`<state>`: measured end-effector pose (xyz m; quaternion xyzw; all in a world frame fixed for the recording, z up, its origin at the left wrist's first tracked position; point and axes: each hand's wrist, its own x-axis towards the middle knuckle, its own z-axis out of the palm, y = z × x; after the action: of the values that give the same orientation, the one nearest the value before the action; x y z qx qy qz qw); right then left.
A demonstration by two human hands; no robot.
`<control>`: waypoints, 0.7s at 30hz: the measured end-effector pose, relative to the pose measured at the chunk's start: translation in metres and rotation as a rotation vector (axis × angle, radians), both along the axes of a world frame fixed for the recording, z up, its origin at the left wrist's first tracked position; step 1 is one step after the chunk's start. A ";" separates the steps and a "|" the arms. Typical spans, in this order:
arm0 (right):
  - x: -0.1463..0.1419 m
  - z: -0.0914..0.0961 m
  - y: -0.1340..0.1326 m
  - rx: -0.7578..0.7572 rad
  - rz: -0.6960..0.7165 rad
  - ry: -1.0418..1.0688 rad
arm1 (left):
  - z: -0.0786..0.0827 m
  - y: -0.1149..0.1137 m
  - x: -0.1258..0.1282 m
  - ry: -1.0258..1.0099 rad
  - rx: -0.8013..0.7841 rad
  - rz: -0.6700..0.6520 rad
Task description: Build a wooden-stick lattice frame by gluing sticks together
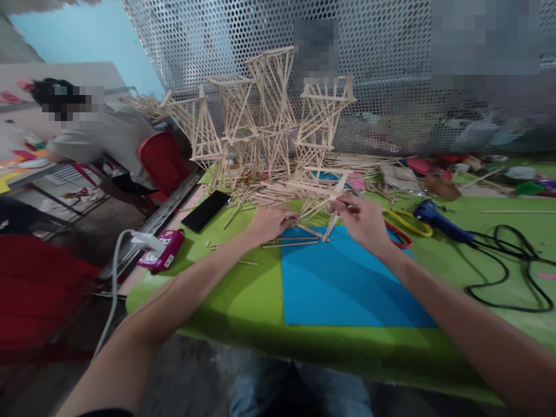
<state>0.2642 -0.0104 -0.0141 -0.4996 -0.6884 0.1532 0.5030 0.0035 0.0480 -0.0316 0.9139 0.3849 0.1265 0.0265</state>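
A small frame of thin wooden sticks point(326, 227) stands over the near part of the pile, its lower corner on a blue sheet point(339, 284). My right hand point(360, 219) pinches its upper right side between thumb and fingers. From the left, my left hand point(273, 223) has its fingertips closed at the frame's left corner; the exact contact is small and partly hidden. A few loose sticks point(291, 244) lie just below my left hand, across the sheet's edge. Behind both hands rise several tall stick towers point(273, 98), with heaped sticks point(264, 194) at their feet.
On the green table point(243, 301) lie a black phone point(207, 211), a purple power adapter point(163, 252) with a white plug, and a blue glue gun point(443, 223) with its black cord at right. Yellow pliers handles point(408, 223) show beside my right wrist. Another person point(99, 139) sits at left.
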 end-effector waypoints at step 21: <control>-0.004 -0.004 -0.006 -0.049 -0.009 0.043 | 0.002 -0.004 0.007 0.050 -0.016 -0.037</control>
<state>0.2601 -0.0161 -0.0184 -0.5114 -0.6712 0.1784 0.5061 0.0103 0.0438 -0.0295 0.9235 0.3694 0.0998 0.0266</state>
